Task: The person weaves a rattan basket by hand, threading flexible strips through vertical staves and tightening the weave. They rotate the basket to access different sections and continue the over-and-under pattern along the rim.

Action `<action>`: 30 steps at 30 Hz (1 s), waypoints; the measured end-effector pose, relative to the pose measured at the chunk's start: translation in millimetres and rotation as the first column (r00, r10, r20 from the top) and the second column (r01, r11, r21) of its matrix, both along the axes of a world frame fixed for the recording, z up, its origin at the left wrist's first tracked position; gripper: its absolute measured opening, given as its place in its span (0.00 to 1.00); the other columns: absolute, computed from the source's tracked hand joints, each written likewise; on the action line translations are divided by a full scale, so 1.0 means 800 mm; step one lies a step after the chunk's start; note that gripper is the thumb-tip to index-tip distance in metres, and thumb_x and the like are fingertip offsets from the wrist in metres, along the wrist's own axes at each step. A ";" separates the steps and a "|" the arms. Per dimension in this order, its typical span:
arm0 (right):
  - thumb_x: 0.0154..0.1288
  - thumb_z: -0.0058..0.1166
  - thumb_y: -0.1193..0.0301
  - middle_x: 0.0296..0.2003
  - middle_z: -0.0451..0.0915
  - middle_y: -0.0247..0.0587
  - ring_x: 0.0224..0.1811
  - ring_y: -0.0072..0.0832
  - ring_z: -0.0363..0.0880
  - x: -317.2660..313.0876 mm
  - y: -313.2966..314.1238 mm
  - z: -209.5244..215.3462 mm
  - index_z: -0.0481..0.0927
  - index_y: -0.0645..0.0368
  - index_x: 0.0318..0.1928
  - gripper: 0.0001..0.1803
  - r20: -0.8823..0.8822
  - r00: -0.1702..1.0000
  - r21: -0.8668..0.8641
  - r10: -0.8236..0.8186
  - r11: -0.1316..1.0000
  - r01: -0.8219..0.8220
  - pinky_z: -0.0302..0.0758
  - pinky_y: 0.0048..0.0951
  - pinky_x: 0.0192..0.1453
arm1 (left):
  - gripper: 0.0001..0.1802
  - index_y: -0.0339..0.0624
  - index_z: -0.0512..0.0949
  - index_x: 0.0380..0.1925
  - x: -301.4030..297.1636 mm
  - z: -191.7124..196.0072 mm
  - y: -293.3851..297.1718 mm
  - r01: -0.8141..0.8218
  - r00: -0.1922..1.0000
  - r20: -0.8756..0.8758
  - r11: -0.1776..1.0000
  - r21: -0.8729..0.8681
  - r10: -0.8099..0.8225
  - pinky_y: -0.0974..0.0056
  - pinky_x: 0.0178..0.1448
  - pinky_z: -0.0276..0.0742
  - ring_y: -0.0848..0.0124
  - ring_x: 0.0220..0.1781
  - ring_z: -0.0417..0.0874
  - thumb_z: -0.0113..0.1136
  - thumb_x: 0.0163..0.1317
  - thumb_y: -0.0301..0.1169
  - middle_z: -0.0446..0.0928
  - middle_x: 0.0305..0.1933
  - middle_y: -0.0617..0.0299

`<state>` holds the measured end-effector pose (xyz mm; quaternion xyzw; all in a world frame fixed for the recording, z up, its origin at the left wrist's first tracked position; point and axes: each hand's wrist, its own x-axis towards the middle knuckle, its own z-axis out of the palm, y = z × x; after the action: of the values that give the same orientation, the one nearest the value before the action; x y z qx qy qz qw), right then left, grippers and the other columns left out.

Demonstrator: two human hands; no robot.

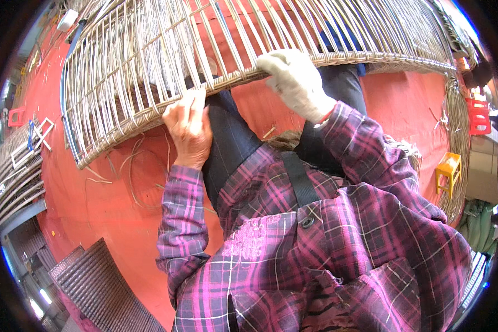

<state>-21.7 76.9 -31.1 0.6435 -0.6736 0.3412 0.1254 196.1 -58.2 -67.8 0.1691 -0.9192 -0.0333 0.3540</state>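
Note:
A large curved frame of pale rattan rods [149, 66] lies across my lap, spanning the upper part of the view. My bare left hand [189, 130] grips its woven lower rim [227, 82] from below. My right hand [296, 83], in a white work glove, is closed over the same rim a little further right. Both sleeves are pink and purple plaid. My dark trousers show beneath the frame between the hands.
Red floor [83, 193] with loose rattan strands under the frame. Dark woven panels [99, 282] lie at lower left, more rod frames [16, 166] at the left edge. A yellow stool [448, 169] and a red stool [477, 113] stand at right beside a rattan bundle.

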 end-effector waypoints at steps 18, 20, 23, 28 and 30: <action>0.52 0.59 0.72 0.33 0.79 0.32 0.40 0.36 0.79 -0.017 0.000 -0.028 0.82 0.49 0.37 0.09 -0.081 0.997 0.023 -0.011 1.000 0.013 0.75 0.39 0.45 | 0.11 0.48 0.86 0.39 -0.096 0.003 0.014 0.183 0.982 -0.047 0.983 -0.019 -0.184 0.55 0.49 0.68 0.65 0.45 0.77 0.64 0.54 0.28 0.78 0.42 0.66; 0.51 0.59 0.72 0.33 0.79 0.32 0.40 0.36 0.79 -0.017 -0.001 -0.028 0.82 0.49 0.37 0.10 -0.086 0.996 0.008 -0.011 1.000 0.011 0.75 0.39 0.45 | 0.10 0.48 0.86 0.38 -0.096 0.004 0.014 0.197 0.979 -0.048 0.980 -0.004 -0.197 0.55 0.48 0.68 0.64 0.44 0.78 0.64 0.54 0.28 0.78 0.42 0.66; 0.51 0.57 0.74 0.34 0.80 0.32 0.40 0.37 0.79 -0.011 -0.002 -0.024 0.82 0.50 0.40 0.13 -0.090 0.996 -0.032 0.007 0.999 -0.010 0.75 0.39 0.47 | 0.16 0.47 0.86 0.43 -0.087 0.006 0.013 0.190 0.981 -0.023 0.980 -0.050 -0.191 0.56 0.45 0.75 0.61 0.43 0.81 0.63 0.53 0.23 0.81 0.41 0.60; 0.47 0.67 0.73 0.44 0.82 0.35 0.49 0.40 0.78 0.010 -0.012 -0.005 0.81 0.50 0.52 0.26 -0.067 0.997 0.093 -0.036 0.995 0.042 0.72 0.42 0.55 | 0.20 0.45 0.83 0.52 -0.044 0.005 0.007 0.197 0.978 -0.074 0.980 0.036 -0.194 0.54 0.58 0.72 0.61 0.52 0.78 0.57 0.58 0.23 0.79 0.52 0.59; 0.47 0.67 0.73 0.45 0.82 0.35 0.49 0.40 0.78 0.028 -0.028 0.001 0.81 0.52 0.51 0.26 -0.043 0.998 0.097 0.045 0.994 -0.041 0.72 0.42 0.55 | 0.20 0.43 0.83 0.52 -0.011 0.007 -0.010 0.100 0.992 -0.083 0.994 0.036 -0.097 0.54 0.60 0.72 0.60 0.56 0.79 0.58 0.59 0.22 0.80 0.53 0.57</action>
<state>0.3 54.8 -30.0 0.6708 -0.6721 0.2964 0.1021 187.2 -66.6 -61.9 0.1293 -0.9104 -0.0762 0.3855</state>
